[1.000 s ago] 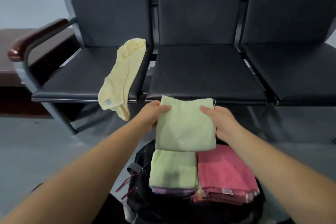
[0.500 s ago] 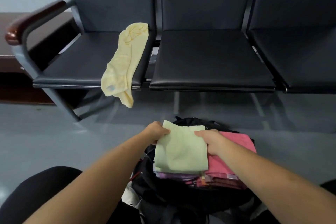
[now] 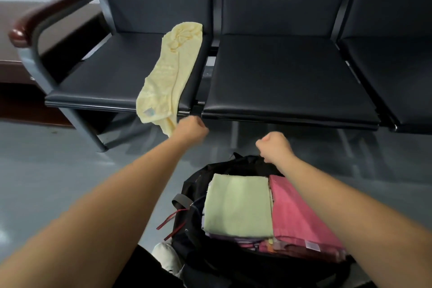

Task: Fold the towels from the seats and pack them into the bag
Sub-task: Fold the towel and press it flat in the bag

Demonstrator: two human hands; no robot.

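A crumpled pale yellow towel [image 3: 170, 70] lies along the right side of the left seat [image 3: 112, 70], its end hanging over the front edge. My left hand [image 3: 190, 130] is beside that hanging end, fingers curled, holding nothing. My right hand [image 3: 273, 147] hovers over the back rim of the black bag [image 3: 194, 184] on the floor, also curled and empty. Inside the bag a folded light green towel [image 3: 238, 203] tops a stack, next to folded pink towels [image 3: 297, 213].
The middle seat [image 3: 280, 72] and the right seat [image 3: 397, 72] are bare black cushions. A wooden armrest [image 3: 46, 11] ends the row at the left, with a dark wooden desk [image 3: 14, 54] beyond. A pale shoe [image 3: 167, 257] sits by the bag on the grey floor.
Both hands let go of the folded green towel, which now lies in the bag. The left hand rose toward the yellow towel's hanging end and the right hand lifted off the stack.
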